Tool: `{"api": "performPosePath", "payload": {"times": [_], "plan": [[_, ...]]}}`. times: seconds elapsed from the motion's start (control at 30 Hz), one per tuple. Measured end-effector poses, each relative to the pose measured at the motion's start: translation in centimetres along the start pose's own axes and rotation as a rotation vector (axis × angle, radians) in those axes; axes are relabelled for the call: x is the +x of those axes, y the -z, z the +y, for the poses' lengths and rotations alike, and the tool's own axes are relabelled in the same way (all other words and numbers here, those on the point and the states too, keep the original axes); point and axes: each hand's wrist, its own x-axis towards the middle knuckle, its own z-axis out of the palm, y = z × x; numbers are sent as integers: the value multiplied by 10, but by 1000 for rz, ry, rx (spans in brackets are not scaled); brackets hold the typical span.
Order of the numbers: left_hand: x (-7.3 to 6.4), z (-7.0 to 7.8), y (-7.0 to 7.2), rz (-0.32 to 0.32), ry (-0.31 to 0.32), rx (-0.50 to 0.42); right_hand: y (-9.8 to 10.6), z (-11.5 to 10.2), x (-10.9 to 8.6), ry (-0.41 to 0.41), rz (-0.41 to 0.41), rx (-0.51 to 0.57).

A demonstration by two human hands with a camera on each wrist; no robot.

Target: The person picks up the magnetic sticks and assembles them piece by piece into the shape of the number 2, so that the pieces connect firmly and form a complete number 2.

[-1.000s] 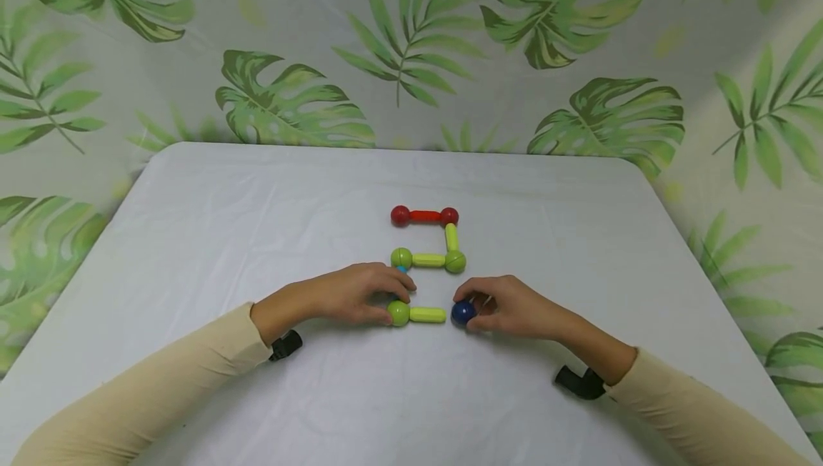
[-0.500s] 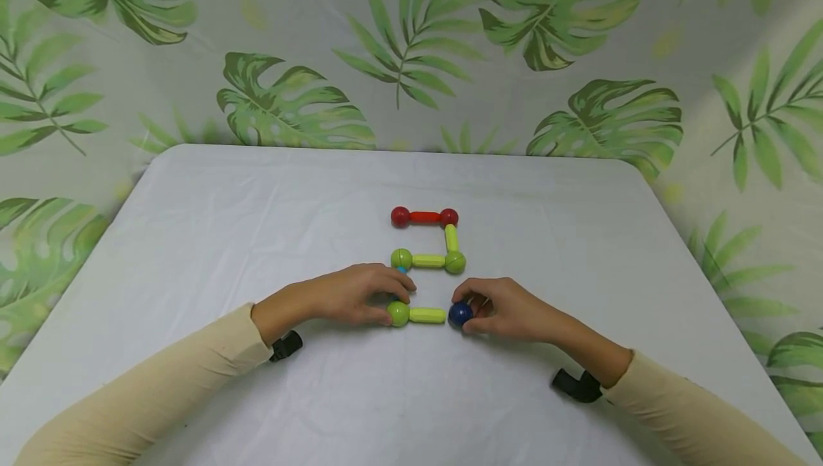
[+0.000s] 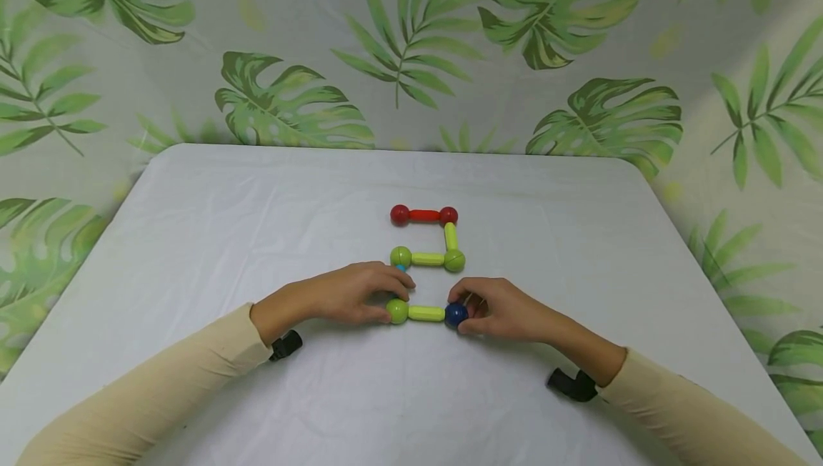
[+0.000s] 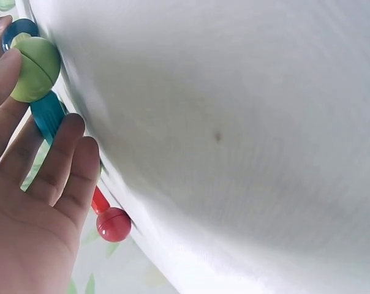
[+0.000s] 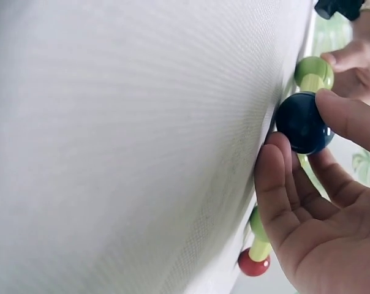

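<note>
My left hand (image 3: pixel 360 293) pinches a green ball (image 3: pixel 397 311) at the near left of a chain of magnetic balls and rods. A blue rod (image 4: pixel 47 115) runs from that ball beneath the fingers, mostly hidden in the head view. From the same ball a yellow-green rod (image 3: pixel 426 314) extends right. Its far end meets a dark blue ball (image 3: pixel 456 315), held between the thumb and fingers of my right hand (image 3: pixel 504 309). In the right wrist view the dark blue ball (image 5: pixel 302 122) partly covers this rod.
Farther back, two green balls (image 3: pixel 454 260) flank a yellow-green rod (image 3: pixel 427 259). Another yellow-green rod (image 3: pixel 451 236) links up to a red rod (image 3: pixel 424 216) between two red balls (image 3: pixel 400 215). A white cloth covers the table (image 3: pixel 257 194); a leaf-print curtain (image 3: pixel 411 37) hangs behind.
My right hand has moved left with the dark blue ball, closing the gap to the yellow-green rod's end. The left hand has stayed in place on the green ball.
</note>
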Motion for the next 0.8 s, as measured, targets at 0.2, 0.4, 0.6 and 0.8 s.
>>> {"api": "performPosePath", "payload": {"times": [0.2, 0.4, 0.6, 0.8], "plan": [[0, -2, -1, 8, -14, 25, -1, 0, 1, -6, -8, -18], [1, -1, 0, 13, -24, 29, -1, 0, 0, -9, -1, -28], [-2, -1, 1, 30, 2, 33, 2, 1, 0, 3, -15, -19], [-44, -4, 9, 166, 112, 29, 24, 7, -22, -1, 5, -93]]}}
